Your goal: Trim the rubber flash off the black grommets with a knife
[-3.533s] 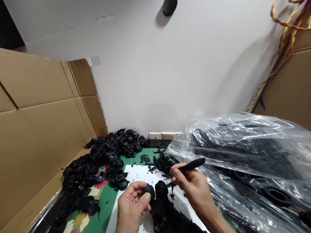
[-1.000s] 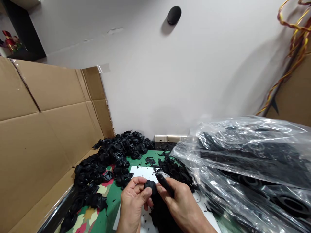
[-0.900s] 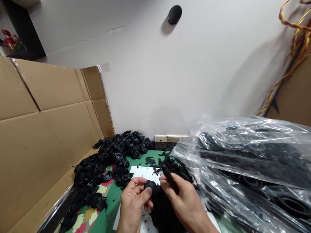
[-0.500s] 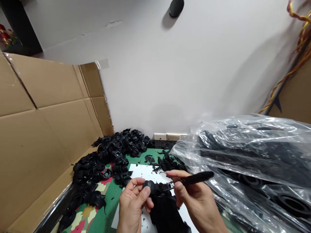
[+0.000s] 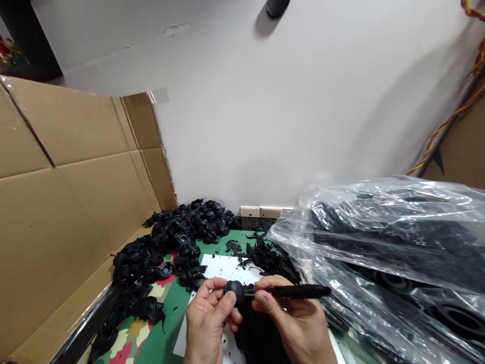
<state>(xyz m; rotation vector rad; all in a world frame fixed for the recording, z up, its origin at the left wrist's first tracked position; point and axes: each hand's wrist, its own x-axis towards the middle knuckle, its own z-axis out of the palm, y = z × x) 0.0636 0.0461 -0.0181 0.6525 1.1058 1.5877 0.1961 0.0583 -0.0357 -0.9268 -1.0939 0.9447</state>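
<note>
- Centrally, just above the near part of a white sheet [image 5: 220, 263] on a green tabletop [image 5: 166, 318], a person's two bare hands meet.
- The left hand [image 5: 208, 316] pinches a small round black part [image 5: 235, 289] between thumb and fingers, with no visible gap in the hold.
- The right hand [image 5: 293, 318] grips a slim black tool [image 5: 301, 291] between thumb and fingertips, its handle pointing right and its thin tip at the part's right side. Whether the tip presses in cannot be told.
- Below the hands lies a dark mass [image 5: 261, 333], its details lost in black.
- A heap of black parts [image 5: 193, 222] runs along the tabletop's left edge to the far left corner. Black scraps [image 5: 267, 255] lie beyond the sheet's far right corner, beside a clear plastic bag [image 5: 379, 242] that covers the right side.
- The likeliest trouble is a slip: the tip is level with the left thumb, so, if it is sharp, too much push could send it into a finger.
- The part's rounded shape might also let it roll in so small a pinch, putting the tip off its mark.
- The bag's loose folds could snag the right forearm if it swung outward.
</note>
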